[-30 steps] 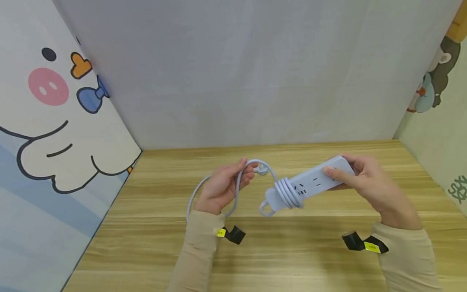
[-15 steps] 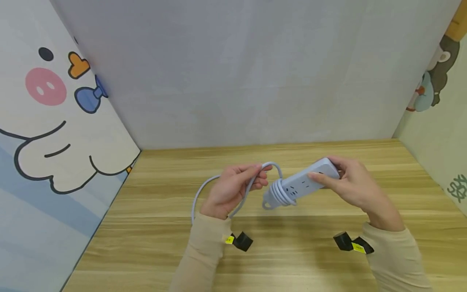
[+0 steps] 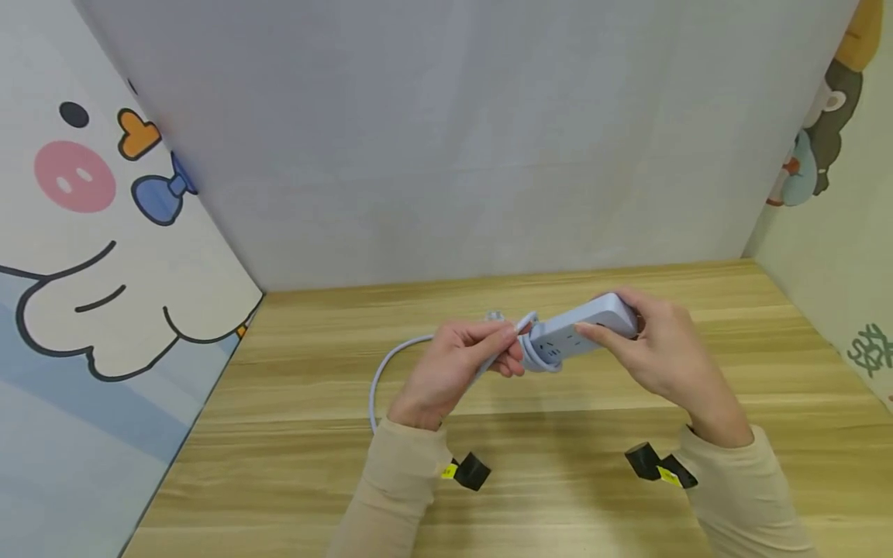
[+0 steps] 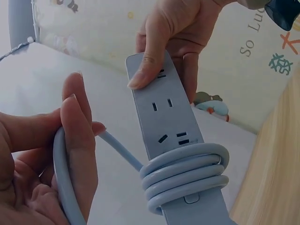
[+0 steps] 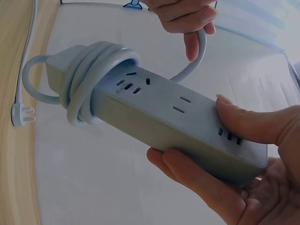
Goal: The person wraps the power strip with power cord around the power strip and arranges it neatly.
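Observation:
A white power strip (image 3: 582, 322) is held above the table by my right hand (image 3: 652, 341), thumb across the socket face and fingers behind it. Several turns of its cord (image 4: 185, 171) wrap the end away from that hand. My left hand (image 3: 460, 356) pinches the cord between thumb and fingers close beside the wrapped end. From there a free length of cord (image 3: 377, 380) loops left behind the left wrist. The plug (image 5: 19, 115), with its prongs showing in the right wrist view, lies on the table beyond the hands.
The wood-grain table (image 3: 279, 480) spreads under both hands. A grey back wall (image 3: 446, 155) rises at its far edge, with cartoon-printed panels on the left (image 3: 139, 271) and right (image 3: 830, 256).
My left hand has moved right with the cord, up to the wrapped end of the power strip. My right hand has shifted the strip left and tilted it a little.

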`<action>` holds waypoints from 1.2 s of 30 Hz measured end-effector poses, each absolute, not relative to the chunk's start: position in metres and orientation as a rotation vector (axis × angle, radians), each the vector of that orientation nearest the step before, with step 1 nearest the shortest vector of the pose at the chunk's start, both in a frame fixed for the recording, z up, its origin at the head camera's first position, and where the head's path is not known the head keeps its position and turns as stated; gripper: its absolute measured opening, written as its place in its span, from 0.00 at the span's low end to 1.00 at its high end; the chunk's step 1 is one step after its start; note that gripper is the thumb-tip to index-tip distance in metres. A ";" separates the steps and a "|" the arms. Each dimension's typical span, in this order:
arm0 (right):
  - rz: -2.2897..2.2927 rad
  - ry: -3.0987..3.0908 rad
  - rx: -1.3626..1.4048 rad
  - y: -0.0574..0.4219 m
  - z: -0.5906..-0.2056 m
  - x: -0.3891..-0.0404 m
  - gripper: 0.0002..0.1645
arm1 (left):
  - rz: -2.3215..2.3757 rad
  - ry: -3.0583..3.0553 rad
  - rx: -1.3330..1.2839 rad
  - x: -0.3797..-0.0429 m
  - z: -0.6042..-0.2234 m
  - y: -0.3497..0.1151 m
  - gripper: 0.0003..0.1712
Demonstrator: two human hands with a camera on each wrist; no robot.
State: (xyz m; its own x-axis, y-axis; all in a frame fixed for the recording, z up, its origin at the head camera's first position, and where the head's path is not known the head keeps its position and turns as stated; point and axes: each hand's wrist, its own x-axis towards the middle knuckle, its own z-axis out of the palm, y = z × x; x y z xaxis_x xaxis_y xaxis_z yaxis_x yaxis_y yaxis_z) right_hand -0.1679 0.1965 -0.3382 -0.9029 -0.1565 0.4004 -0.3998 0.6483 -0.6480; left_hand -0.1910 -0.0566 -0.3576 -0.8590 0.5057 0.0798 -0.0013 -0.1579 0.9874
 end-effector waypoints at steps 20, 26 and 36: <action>1.156 -2.153 0.406 0.183 -0.346 -0.172 0.15 | 1.987 1.904 0.763 -0.187 -0.354 -0.056 0.16; 1.335 -1.967 0.210 0.183 -0.347 -0.176 0.15 | 1.969 1.850 0.790 -0.186 -0.354 -0.054 0.17; 1.997 -1.323 0.161 0.188 -0.344 -0.183 0.12 | 1.854 1.798 0.785 -0.185 -0.359 -0.045 0.18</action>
State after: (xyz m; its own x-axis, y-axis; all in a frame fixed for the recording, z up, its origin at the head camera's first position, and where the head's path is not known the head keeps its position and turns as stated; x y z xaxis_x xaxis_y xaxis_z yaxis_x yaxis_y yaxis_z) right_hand -0.1833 0.1879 -0.3439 -0.7298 0.4975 0.4689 -0.6258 -0.2100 -0.7512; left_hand -0.1847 -0.0453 -0.3587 -0.7429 0.6626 0.0951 0.0748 -0.0590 0.9955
